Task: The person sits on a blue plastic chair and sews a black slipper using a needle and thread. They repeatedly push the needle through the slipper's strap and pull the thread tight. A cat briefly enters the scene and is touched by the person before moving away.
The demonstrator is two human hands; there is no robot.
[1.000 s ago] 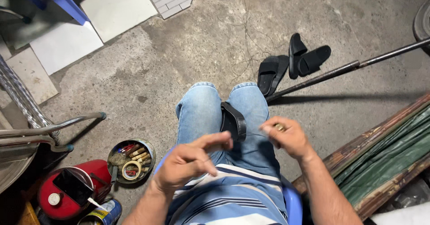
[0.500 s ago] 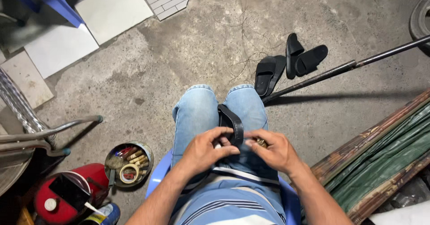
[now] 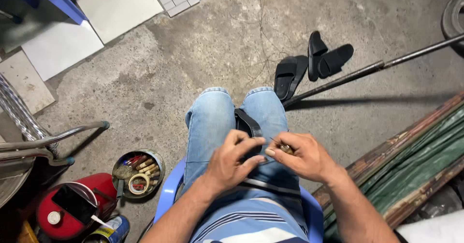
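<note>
I sit on a blue plastic chair (image 3: 168, 194) with a black strap (image 3: 247, 122) lying between my knees on my jeans. My left hand (image 3: 234, 160) pinches the black strap near its lower part, fingers curled on it. My right hand (image 3: 302, 155) is closed on a small brass-handled awl-like tool (image 3: 285, 148), whose thin tip points toward the strap beside my left fingers. The two hands nearly touch over my lap.
A round tin (image 3: 138, 173) of small tools and tape sits on the floor at my left, beside a red canister (image 3: 72, 211) and a spray can (image 3: 110, 229). Black sandals (image 3: 309, 65) and a long metal bar (image 3: 372, 70) lie ahead. Wooden planks (image 3: 411, 161) stand right.
Both hands came down from in front of my chest to my lap. The left hand took hold of the black strap, and the right hand brought the small tool up to it.
</note>
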